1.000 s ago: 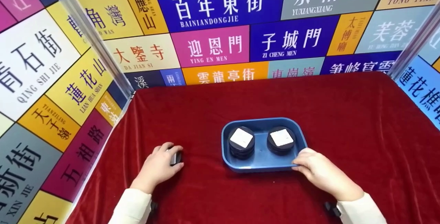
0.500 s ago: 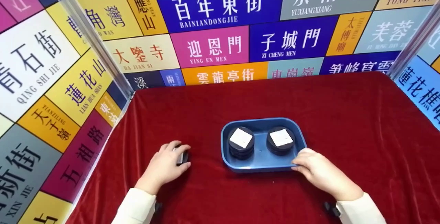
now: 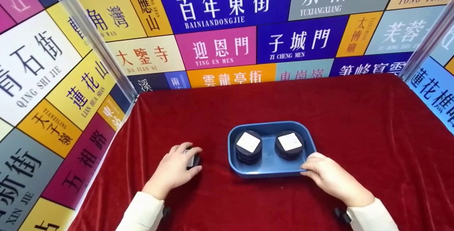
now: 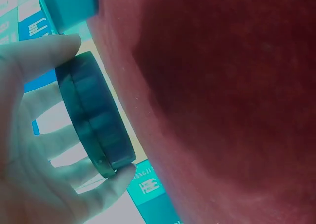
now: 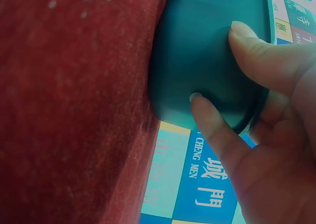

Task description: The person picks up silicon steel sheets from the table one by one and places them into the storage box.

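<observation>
My left hand (image 3: 173,169) grips a round black disc (image 4: 98,112) by its edge, thumb on one side and fingers round the other. The head view shows only part of this disc, under the fingers, left of the blue tray (image 3: 268,154). Inside the tray stand two stacks of similar discs, a left stack (image 3: 249,156) and a right stack (image 3: 289,153). A white square label lies on top of each stack. At the tray's near right corner, my right hand (image 3: 331,179) pinches the rim, its thumb and a finger against the outer wall in the right wrist view.
A dark red cloth (image 3: 220,202) covers the table. Behind it rises a wall of coloured panels (image 3: 216,46) with Chinese place names. Clear upright posts stand at the left post (image 3: 95,36) and right post (image 3: 431,39) corners.
My left hand has moved right with the black disc, closer to the tray. The right hand and the tray stay where they were.
</observation>
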`<state>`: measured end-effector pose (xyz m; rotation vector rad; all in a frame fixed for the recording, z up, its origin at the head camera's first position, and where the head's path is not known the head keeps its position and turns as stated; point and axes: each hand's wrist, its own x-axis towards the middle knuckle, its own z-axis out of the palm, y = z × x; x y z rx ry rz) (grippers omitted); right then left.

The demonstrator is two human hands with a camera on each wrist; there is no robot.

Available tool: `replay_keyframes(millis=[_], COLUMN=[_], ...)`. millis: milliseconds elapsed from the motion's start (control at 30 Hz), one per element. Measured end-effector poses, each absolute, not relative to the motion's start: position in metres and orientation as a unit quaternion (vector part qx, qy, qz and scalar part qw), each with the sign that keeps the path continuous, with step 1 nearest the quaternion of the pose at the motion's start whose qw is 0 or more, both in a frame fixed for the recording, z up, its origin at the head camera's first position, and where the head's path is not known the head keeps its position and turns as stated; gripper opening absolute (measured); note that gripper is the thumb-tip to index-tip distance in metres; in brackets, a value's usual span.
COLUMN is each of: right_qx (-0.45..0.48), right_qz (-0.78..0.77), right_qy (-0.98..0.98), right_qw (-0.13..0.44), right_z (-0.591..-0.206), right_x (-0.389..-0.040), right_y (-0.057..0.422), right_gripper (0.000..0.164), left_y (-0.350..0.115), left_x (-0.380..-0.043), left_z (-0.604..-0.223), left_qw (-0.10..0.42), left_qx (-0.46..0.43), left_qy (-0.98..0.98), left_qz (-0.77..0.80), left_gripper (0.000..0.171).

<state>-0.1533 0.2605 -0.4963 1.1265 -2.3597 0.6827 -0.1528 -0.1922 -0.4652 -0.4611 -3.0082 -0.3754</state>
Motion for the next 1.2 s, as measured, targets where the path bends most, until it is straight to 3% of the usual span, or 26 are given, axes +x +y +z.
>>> replay_keyframes(millis=[1200], right_qx=[0.39], right_qz=[0.241], right_qy=[-0.865], right_qw=[0.206], right_z=[-0.496], right_x=[-0.152], right_y=[0.261], right_gripper=[0.018], left_y=[-0.147], left_x=[-0.163], left_z=[-0.443], left_qw=[0.062], left_qx=[-0.192], left_qy=[-0.971], left_qz=[-0.13], left_gripper=[0.047])
